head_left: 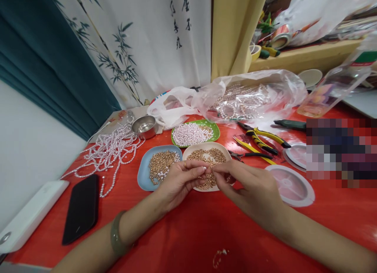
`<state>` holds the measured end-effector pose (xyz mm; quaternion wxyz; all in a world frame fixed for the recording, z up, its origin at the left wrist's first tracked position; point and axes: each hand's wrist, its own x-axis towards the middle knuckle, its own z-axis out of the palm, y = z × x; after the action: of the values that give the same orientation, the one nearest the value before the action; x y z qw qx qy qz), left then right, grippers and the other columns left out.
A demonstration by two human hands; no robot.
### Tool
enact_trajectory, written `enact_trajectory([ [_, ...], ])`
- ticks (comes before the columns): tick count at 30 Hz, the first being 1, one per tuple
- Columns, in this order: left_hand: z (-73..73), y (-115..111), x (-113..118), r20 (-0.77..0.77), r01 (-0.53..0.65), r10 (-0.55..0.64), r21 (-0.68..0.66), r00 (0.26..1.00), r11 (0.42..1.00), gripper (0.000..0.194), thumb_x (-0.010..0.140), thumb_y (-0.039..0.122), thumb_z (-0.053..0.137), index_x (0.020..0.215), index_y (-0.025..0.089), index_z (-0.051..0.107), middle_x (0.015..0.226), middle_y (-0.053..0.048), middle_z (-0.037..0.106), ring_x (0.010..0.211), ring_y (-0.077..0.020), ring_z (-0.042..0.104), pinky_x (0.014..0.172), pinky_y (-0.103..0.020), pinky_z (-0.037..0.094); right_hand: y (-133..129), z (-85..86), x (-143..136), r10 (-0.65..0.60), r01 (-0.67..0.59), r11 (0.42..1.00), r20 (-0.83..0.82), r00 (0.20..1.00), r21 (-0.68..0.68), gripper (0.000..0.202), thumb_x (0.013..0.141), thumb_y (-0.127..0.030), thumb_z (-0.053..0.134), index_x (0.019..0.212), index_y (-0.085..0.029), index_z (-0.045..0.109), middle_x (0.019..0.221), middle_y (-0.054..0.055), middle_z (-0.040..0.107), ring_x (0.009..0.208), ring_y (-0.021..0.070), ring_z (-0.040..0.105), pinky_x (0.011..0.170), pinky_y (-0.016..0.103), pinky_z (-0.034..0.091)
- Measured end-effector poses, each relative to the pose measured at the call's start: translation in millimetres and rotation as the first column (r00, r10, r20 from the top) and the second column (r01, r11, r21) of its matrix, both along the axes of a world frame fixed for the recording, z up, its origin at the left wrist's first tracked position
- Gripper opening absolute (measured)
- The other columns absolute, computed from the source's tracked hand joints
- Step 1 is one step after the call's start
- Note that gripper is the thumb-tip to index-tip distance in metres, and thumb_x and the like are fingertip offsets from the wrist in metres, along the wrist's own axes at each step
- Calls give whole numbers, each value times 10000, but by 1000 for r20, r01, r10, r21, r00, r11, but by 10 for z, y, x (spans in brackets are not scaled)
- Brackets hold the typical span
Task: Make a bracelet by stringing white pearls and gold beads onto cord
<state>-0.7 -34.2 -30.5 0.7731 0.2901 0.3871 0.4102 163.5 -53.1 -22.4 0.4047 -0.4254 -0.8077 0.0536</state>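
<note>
My left hand (182, 180) is closed in a pinch, with a tiny pale bead at its fingertips. Facing it, my right hand (250, 188) also pinches, its fingertips almost meeting the left ones; what it holds is too small to make out. Both hands are over the front of a cream tray (188, 150) of gold beads. To the left lies a blue tray (143, 174) with gold and white beads. Behind them a green tray (216, 131) holds pearl-white beads. A short beaded piece (218, 259) lies on the red table near the front edge.
Pearl strands (118, 147), a metal bowl (145, 127) and a black phone (81, 210) lie left. Right are pliers (265, 137), cutters (250, 154) and white spools (291, 185). Plastic bags (250, 96) with beaded strands stand behind. A bottle (335, 84) leans at the back right.
</note>
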Motion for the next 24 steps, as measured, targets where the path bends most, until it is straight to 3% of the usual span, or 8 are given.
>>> enact_trajectory([
  [9,0,1,0,9,-3,3,-2,1000,1000,139,605,154,740,728,107,697,653,-28,678,602,-59,612,593,-123,474,-28,-1,-2,0,0,1000,15,1000,-11,149,785,-132,467,809,-207,593,679,9,700,513,119,614,481,221,444],
  [24,-15,7,8,25,-5,5,-4,1000,1000,135,595,149,743,719,115,703,665,-31,688,601,-58,616,588,-121,469,-26,-7,-9,-12,10,999,48,999,44,125,787,-128,475,786,-200,577,609,-3,667,488,120,599,477,227,436],
])
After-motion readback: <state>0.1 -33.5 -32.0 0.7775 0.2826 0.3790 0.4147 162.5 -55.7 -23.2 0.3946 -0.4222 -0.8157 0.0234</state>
